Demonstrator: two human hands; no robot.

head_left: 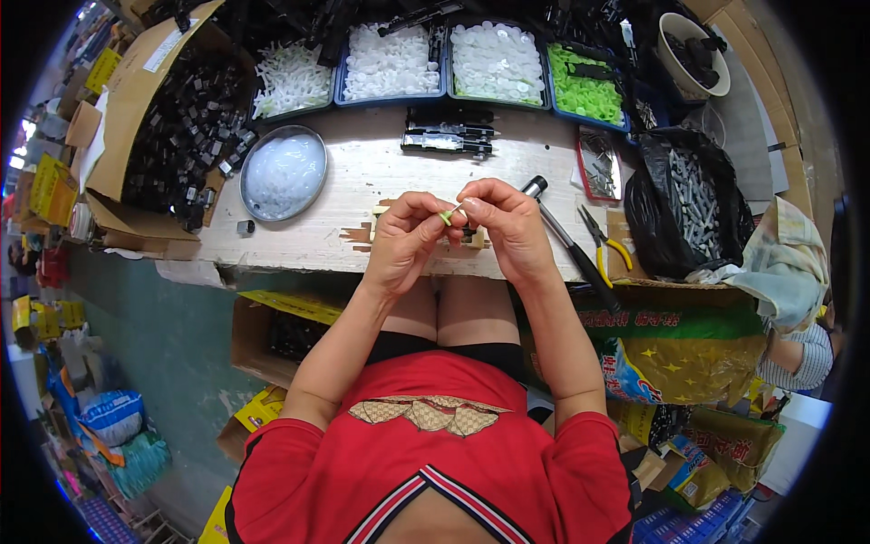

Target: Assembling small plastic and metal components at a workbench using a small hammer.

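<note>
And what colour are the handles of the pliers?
Mostly yellow; the pliers' handles show best in head view.

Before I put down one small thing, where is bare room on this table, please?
On the white tabletop, one patch lies between the round dish, the black parts and the left hand; a smaller one between those parts and the red-rimmed box. Crowded: the far edge, lined with filled trays, and the right side, with pliers and black bag.
</note>
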